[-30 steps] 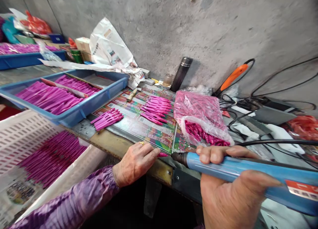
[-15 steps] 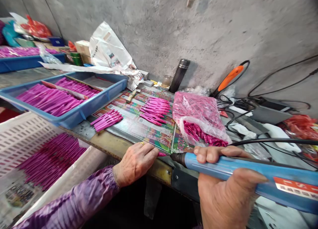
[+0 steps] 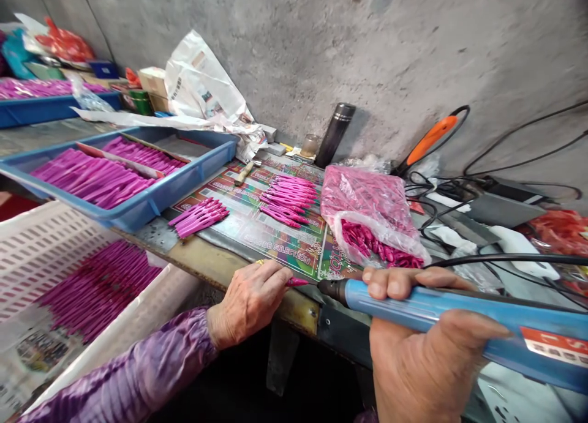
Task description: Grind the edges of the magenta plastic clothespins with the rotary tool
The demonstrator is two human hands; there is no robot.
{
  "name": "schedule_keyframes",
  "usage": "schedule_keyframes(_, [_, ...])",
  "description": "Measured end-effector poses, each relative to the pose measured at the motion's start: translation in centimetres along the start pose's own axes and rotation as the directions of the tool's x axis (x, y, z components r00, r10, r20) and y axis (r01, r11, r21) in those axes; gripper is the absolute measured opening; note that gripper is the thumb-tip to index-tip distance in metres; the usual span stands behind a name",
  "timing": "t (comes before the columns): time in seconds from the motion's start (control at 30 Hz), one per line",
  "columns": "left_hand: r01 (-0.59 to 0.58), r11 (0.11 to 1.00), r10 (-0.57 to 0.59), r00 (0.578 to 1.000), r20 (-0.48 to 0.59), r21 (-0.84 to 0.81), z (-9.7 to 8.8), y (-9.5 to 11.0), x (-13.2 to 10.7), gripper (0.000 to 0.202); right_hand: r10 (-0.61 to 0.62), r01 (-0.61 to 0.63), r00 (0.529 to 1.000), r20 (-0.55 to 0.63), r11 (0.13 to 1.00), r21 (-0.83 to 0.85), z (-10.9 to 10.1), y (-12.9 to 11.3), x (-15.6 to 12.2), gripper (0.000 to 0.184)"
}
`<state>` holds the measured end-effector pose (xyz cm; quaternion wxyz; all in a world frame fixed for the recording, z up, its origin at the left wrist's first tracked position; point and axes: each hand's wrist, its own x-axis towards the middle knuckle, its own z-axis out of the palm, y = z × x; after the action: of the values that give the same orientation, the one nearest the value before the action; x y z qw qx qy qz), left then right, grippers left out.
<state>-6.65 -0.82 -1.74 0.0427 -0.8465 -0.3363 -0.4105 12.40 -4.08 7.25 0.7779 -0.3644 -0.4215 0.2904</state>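
My left hand (image 3: 250, 297) rests at the table's front edge, fingers closed on a slim pink tool (image 3: 297, 282). Only its pointed end shows, aimed right; the rest is hidden in my grip, so its exact kind is unclear. My right hand (image 3: 413, 349) is wrapped around a blue electric screwdriver (image 3: 422, 303) with a black nose and a cable. The screwdriver's tip is just right of the pink point, with a small gap. Behind my left hand lie a small bundle of pink tools (image 3: 199, 217) and a larger row of pink tools (image 3: 288, 199) on the printed mat (image 3: 243, 227).
A blue tray (image 3: 151, 202) of pink tools stands left, above a white basket (image 3: 68, 221) holding more. A clear bag of pink parts (image 3: 367, 199) lies beyond the screwdriver. Behind are a black flask (image 3: 335, 134), an orange-handled tool (image 3: 432, 140) and tangled cables. Tiny silver bits dot the mat.
The view has shifted slightly. A little more of the pink point shows past my left fingers, and the screwdriver is a touch farther right. Both hands keep their grips.
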Motion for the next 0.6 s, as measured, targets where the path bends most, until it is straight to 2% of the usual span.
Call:
schedule_keyframes(0.1, [0.063,0.995,-0.063,0.998,0.003,-0.076,-0.4,0.7,-0.5,0.025,-0.017,0.017,1.0,-0.007,1.0,-0.015,0.2,-0.5,-0.1,0.064])
schedule_keyframes(0.2, [0.181,0.963,-0.178,0.984,0.032,-0.198,-1.2,1.6,-0.9,0.021,-0.019,0.019,1.0,-0.009,0.999,-0.029,0.4,-1.1,-0.3,0.063])
schedule_keyframes(0.3, [0.369,0.846,-0.345,0.929,0.132,-0.385,-2.5,2.6,-0.9,0.019,-0.019,0.019,1.0,0.015,0.998,-0.052,0.4,-1.5,-0.5,0.064])
schedule_keyframes(0.37, [0.534,0.69,-0.471,0.844,0.258,-0.488,-3.3,3.2,-0.8,0.02,-0.018,0.021,0.999,0.037,0.997,-0.08,0.4,-1.6,-0.7,0.064])
schedule_keyframes(0.47, [0.746,0.35,-0.596,0.644,0.48,-0.566,-4.2,3.9,-0.7,0.026,-0.027,0.037,0.996,0.08,0.991,-0.128,0.3,-1.7,-1.1,0.064])
schedule_keyframes(0.53, [0.812,0.087,-0.596,0.506,0.623,-0.577,-4.5,4.1,-0.7,0.028,-0.025,0.04,0.994,0.104,0.988,-0.151,0.4,-1.7,-1.4,0.065])
schedule_keyframes(0.6, [0.821,-0.126,-0.556,0.406,0.726,-0.556,-4.6,4.3,-0.8,0.034,-0.018,0.038,0.992,0.122,0.986,-0.164,0.5,-1.8,-1.7,0.064])
